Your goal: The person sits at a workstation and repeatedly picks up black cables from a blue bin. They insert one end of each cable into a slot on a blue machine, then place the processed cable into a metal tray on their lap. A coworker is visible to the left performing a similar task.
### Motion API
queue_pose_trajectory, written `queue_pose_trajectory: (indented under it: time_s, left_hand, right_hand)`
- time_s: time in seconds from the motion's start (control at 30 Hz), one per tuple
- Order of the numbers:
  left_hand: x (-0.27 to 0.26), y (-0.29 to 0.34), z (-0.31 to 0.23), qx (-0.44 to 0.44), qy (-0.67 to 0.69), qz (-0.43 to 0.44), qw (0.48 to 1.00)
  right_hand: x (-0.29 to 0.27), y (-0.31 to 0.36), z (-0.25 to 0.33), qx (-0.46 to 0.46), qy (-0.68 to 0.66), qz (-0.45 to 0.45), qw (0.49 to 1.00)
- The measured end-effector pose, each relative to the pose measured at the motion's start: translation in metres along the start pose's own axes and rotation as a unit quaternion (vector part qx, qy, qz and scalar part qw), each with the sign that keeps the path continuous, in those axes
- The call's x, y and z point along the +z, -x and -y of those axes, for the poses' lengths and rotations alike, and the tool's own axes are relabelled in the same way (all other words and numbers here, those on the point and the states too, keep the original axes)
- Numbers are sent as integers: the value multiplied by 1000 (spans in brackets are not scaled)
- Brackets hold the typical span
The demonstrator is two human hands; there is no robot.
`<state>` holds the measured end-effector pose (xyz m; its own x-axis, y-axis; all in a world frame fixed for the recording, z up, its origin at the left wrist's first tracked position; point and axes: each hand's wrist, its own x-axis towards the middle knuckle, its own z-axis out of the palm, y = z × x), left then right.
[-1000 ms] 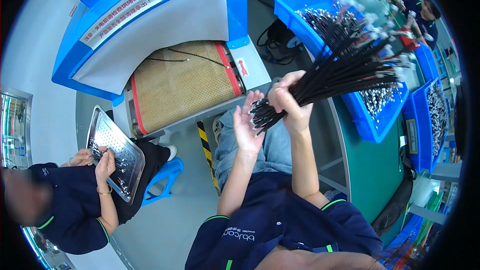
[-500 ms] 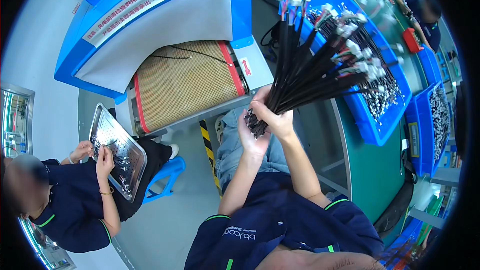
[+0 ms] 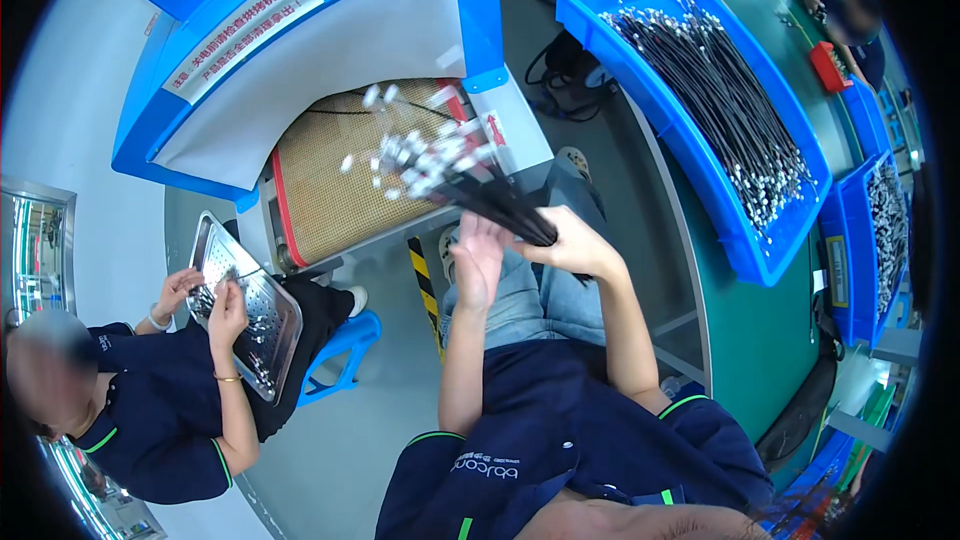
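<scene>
A thick bundle of black wire harnesses (image 3: 497, 202) with white connectors is gripped near its lower end by my right hand (image 3: 575, 242). Its connector ends are smeared by motion and point up and left, over the mesh conveyor belt (image 3: 340, 175). Below the bundle, my left hand (image 3: 477, 262) is open, palm turned up, with its fingertips against or just under the harnesses; whether they touch is unclear. Two thin black harnesses lie at the far end of the belt, partly hidden by the bundle.
A blue oven hood (image 3: 470, 10) with a pale curtain spans the belt. On the green table (image 3: 745, 340) at right stands a blue bin (image 3: 735, 245) of harnesses, with another blue bin (image 3: 845, 270) beyond. At left, a seated co-worker (image 3: 165, 390) handles wires over a perforated metal tray (image 3: 285, 315).
The bundle has swung from pointing up-right over the blue bin to pointing up-left over the belt. My left hand, previously around its lower end, has opened.
</scene>
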<state>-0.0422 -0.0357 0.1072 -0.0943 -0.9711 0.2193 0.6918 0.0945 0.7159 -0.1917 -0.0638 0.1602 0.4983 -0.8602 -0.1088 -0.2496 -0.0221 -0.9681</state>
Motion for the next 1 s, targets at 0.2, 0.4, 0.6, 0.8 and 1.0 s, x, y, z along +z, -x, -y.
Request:
queue_pose_trajectory:
  time_s: [0.2, 0.4, 0.6, 0.8, 1.0]
  left_hand:
    - [-13, 12, 2, -35, 78, -135, 987]
    - [-1, 27, 11, -162, 21, -90, 982]
    - [1, 28, 14, -221, 9, -28, 975]
    - [-3, 29, 9, -190, -32, 10, 981]
    - [-6, 30, 10, -180, -33, 19, 983]
  right_hand:
    - [10, 13, -46, 96, 76, 178, 976]
    - [-28, 1, 1, -74, 119, 181, 973]
    - [-15, -42, 77, -318, 131, 12, 939]
    - [2, -42, 61, -167, 207, 202, 943]
    - [21, -34, 84, -105, 458, 271, 840]
